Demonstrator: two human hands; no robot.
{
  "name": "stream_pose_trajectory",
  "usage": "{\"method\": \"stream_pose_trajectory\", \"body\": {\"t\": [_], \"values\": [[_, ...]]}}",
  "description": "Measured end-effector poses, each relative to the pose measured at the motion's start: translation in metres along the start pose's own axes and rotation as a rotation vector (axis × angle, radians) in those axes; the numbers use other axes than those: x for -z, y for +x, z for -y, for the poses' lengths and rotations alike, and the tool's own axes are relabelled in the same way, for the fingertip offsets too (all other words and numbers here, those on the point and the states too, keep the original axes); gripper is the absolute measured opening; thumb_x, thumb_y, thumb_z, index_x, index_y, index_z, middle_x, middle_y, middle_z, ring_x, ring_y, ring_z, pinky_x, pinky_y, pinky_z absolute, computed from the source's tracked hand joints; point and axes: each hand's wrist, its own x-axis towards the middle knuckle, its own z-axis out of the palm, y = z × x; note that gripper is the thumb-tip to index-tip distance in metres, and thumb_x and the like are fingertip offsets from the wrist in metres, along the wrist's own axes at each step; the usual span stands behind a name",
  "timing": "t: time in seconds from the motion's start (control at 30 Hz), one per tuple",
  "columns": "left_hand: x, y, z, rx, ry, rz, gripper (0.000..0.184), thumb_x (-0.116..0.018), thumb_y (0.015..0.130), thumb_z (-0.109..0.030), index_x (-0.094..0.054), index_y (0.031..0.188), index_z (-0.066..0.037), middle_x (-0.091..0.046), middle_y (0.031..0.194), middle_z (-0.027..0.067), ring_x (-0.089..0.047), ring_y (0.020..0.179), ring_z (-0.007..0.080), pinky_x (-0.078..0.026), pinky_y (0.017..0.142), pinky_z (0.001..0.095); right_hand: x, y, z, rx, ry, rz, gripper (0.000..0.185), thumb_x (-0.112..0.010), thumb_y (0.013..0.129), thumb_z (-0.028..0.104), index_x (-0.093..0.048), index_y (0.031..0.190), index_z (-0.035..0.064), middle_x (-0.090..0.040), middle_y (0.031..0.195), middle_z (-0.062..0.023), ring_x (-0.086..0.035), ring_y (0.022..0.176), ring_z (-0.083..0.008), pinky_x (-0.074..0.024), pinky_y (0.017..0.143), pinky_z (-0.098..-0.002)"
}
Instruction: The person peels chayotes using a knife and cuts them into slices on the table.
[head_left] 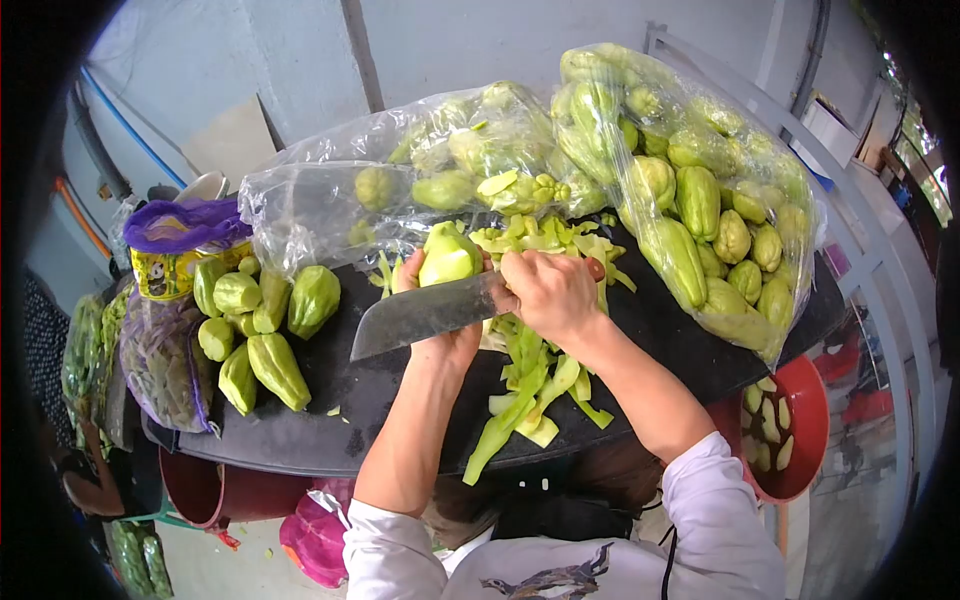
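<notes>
My left hand (447, 343) is wrapped round a peeled chayote (449, 256), partly hidden behind the blade. In my right hand (553, 293) is the handle of a broad cleaver (425, 313), its dark blade lying across in front of the chayote and pointing left. Green peelings (540, 385) lie heaped on the black table beneath and behind my hands. Left of them sits a small group of whole unpeeled chayotes (277, 365).
Clear plastic bags of chayotes (700, 200) fill the table's back and right. Purple net bags (165, 340) stand at the left end. A red bucket (815, 430) with pale pieces is below the right edge; another dark red tub (240, 500) is below left.
</notes>
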Motion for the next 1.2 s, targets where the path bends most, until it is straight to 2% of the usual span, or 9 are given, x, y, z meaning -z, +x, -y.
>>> {"method": "stream_pose_trajectory", "body": {"t": [0.17,0.2,0.47,0.53,0.67,0.73,0.9,0.97,1.2], "values": [[-0.001,-0.001,0.0,-0.099,0.01,-0.051,0.047,-0.056,0.092,-0.038,-0.055,0.119,0.0,-0.061,0.111,0.0184,-0.061,0.102,0.0316,-0.049,0.097,0.0423,0.005,-0.002,-0.01,-0.093,0.004,0.05,0.022,-0.071,0.078,0.016,-0.05,0.079,0.0074,-0.06,0.063,-0.0102,-0.064,0.056,-0.03,-0.0513,0.05,-0.04],[-0.009,-0.006,-0.001,-0.095,0.01,-0.144,0.044,-0.055,0.093,-0.036,-0.054,0.12,-0.001,-0.06,0.114,0.0175,-0.06,0.104,0.0315,-0.049,0.098,0.0432,0.006,-0.004,-0.016,-0.149,0.012,0.076,0.025,-0.073,0.076,0.014,-0.049,0.077,0.0064,-0.061,0.066,-0.0112,-0.065,0.057,-0.0312,-0.0504,0.051,-0.0405],[-0.002,-0.006,-0.008,-0.032,0.095,-0.025,0.045,-0.056,0.092,-0.037,-0.055,0.121,-0.003,-0.061,0.114,0.0157,-0.06,0.107,0.0294,-0.049,0.094,0.042,0.013,-0.006,-0.024,-0.154,0.004,0.134,0.022,-0.072,0.077,0.011,-0.05,0.077,0.0063,-0.062,0.065,-0.0112,-0.064,0.057,-0.0326,-0.0493,0.051,-0.0421],[0.002,-0.001,-0.005,-0.026,0.088,-0.046,0.045,-0.055,0.092,-0.038,-0.056,0.12,-0.003,-0.062,0.114,0.0151,-0.06,0.106,0.0289,-0.049,0.094,0.0424,0.016,-0.003,-0.018,-0.165,0.008,0.151,0.022,-0.069,0.082,0.021,-0.052,0.083,0.0073,-0.065,0.068,-0.012,-0.066,0.06,-0.0329,-0.0522,0.054,-0.0431],[-0.003,-0.006,-0.002,0.002,0.113,-0.063,0.046,-0.054,0.092,-0.04,-0.057,0.121,-0.004,-0.063,0.116,0.0144,-0.061,0.108,0.0285,-0.049,0.093,0.043,0.013,-0.007,-0.028,-0.161,0.05,0.132,0.022,-0.069,0.082,0.021,-0.052,0.082,0.0071,-0.065,0.067,-0.0116,-0.066,0.059,-0.0326,-0.0522,0.054,-0.0427],[-0.007,-0.008,-0.004,0.003,0.122,-0.067,0.046,-0.054,0.092,-0.039,-0.056,0.122,-0.005,-0.062,0.117,0.0139,-0.061,0.108,0.0286,-0.049,0.092,0.0427,0.011,-0.007,-0.034,-0.151,0.042,0.091,0.021,-0.071,0.077,0.012,-0.051,0.076,0.0065,-0.06,0.063,-0.0109,-0.062,0.055,-0.0337,-0.0474,0.05,-0.0432],[-0.008,-0.008,0.0,-0.001,0.121,-0.084,0.044,-0.051,0.094,-0.04,-0.055,0.123,-0.007,-0.061,0.118,0.0119,-0.06,0.107,0.028,-0.05,0.09,0.0432,0.013,-0.006,-0.032,-0.162,0.008,0.138,0.022,-0.07,0.08,0.017,-0.052,0.079,0.0064,-0.063,0.065,-0.0119,-0.065,0.057,-0.0336,-0.0498,0.052,-0.0435],[-0.011,-0.012,0.011,-0.015,0.194,-0.142,0.044,-0.048,0.096,-0.043,-0.055,0.122,-0.008,-0.06,0.118,0.0117,-0.061,0.106,0.0275,-0.052,0.088,0.0438,0.013,-0.005,-0.029,-0.163,-0.01,0.17,0.023,-0.07,0.083,0.022,-0.052,0.082,0.0065,-0.066,0.066,-0.0127,-0.067,0.059,-0.033,-0.0523,0.053,-0.0431],[-0.017,-0.016,0.006,0.049,0.196,0.024,0.05,-0.048,0.091,-0.041,-0.053,0.122,-0.002,-0.062,0.106,0.0166,-0.061,0.088,0.0318,-0.053,0.072,0.0401,0.019,-0.008,-0.051,-0.27,-0.035,0.206,0.016,-0.069,0.079,0.011,-0.054,0.082,0.0053,-0.065,0.064,-0.0141,-0.066,0.06,-0.0358,-0.0512,0.053,-0.0452]]}}
